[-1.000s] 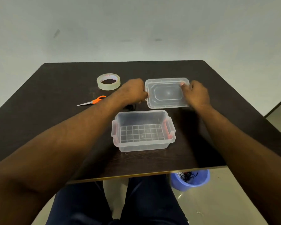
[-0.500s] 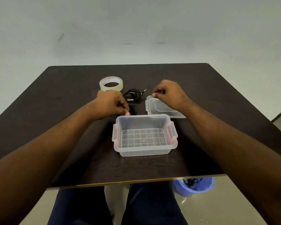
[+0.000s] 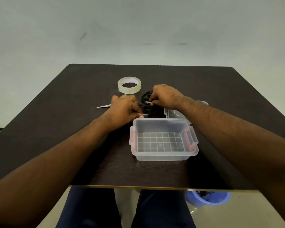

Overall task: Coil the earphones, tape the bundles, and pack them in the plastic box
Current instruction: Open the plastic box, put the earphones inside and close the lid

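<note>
Black earphones (image 3: 146, 102) lie in a tangle on the dark table (image 3: 56, 120), just behind the clear plastic box (image 3: 163, 155). My left hand (image 3: 123, 111) pinches part of the cable at the box's far left corner. My right hand (image 3: 166, 96) has its fingers curled on the cable a little farther back. The box stands open, with nothing in it and red latches at both ends. Its clear lid (image 3: 171, 113) lies behind it, mostly hidden under my right forearm. A roll of clear tape (image 3: 129, 85) sits beyond the hands.
Scissors (image 3: 104, 106) lie left of my left hand, only the blades showing. A blue bowl (image 3: 207, 199) with black cables in it stands on the floor below the table's near edge, on the right. My legs are under the table.
Both hands left the lid and came onto the earphones; the right hand moved left from the lid to the cable. The left hand shifted slightly, staying at the cable near the box.
</note>
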`<state>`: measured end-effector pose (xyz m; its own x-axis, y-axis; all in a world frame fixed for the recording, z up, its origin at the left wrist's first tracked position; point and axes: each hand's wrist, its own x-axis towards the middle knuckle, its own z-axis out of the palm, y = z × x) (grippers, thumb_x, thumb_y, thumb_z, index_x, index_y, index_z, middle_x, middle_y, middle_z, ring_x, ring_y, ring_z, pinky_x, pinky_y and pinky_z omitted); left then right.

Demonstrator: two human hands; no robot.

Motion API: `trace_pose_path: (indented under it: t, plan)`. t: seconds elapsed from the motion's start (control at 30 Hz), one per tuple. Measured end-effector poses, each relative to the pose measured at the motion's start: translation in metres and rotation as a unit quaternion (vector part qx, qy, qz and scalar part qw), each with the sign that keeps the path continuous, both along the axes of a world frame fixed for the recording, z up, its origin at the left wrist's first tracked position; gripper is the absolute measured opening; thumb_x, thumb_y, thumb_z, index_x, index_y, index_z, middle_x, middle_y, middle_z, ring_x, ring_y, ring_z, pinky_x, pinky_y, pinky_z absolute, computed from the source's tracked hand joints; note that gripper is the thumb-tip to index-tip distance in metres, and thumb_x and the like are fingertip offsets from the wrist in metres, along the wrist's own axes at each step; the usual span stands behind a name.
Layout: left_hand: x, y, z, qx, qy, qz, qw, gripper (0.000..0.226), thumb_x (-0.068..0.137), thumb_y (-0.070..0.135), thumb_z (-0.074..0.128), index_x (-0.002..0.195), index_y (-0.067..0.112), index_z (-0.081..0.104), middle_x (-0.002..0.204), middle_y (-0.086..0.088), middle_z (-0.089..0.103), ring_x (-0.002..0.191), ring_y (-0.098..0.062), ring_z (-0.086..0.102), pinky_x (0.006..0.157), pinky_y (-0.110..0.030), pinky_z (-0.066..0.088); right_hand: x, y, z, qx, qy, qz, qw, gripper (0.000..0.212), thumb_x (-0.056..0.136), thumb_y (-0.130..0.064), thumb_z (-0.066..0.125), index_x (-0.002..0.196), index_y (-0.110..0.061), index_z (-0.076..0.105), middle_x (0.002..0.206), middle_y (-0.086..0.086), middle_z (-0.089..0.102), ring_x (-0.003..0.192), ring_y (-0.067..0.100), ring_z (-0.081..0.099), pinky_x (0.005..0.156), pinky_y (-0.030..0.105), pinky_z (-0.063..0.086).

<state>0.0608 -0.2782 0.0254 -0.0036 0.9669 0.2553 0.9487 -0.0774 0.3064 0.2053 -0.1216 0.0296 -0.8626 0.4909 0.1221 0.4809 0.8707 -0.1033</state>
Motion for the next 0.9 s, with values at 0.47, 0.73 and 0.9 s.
trace_pose_path:
  t: [0.47, 0.73, 0.9]
  plan:
    - [0.031, -0.044, 0.086, 0.210, -0.255, 0.017, 0.944, 0.013, 0.087, 0.027, 0.069, 0.092, 0.018, 0.077, 0.082, 0.004, 0.073, 0.081, -0.016, 0.067, 0.068, -0.024, 0.051, 0.065, -0.077, 0.086, -0.125, 0.302, -0.104, 0.939, 0.016, 0.093, -0.019, 0.058, 0.100, -0.015, 0.072, 0.091, -0.003, 0.071, 0.082, 0.008, 0.064, 0.074, 0.021, 0.049]
    - [0.072, -0.071, 0.088, 0.146, -0.386, -0.021, 0.911, 0.005, 0.085, 0.019, 0.071, 0.083, 0.019, 0.076, 0.078, 0.010, 0.073, 0.071, 0.006, 0.063, 0.060, -0.009, 0.044, 0.103, -0.122, 0.076, -0.136, 0.417, -0.177, 0.881, 0.016, 0.094, -0.019, 0.058, 0.094, -0.019, 0.074, 0.080, -0.008, 0.071, 0.078, 0.007, 0.069, 0.079, 0.033, 0.059]
    - [0.067, -0.075, 0.061, 0.042, -0.384, 0.007, 0.922, 0.005, 0.084, 0.017, 0.072, 0.086, 0.018, 0.077, 0.081, 0.002, 0.076, 0.079, -0.009, 0.070, 0.076, -0.025, 0.053, 0.110, -0.128, 0.054, -0.179, 0.384, -0.202, 0.883, 0.016, 0.093, -0.018, 0.059, 0.092, -0.021, 0.074, 0.076, -0.008, 0.071, 0.077, 0.011, 0.070, 0.079, 0.041, 0.059]
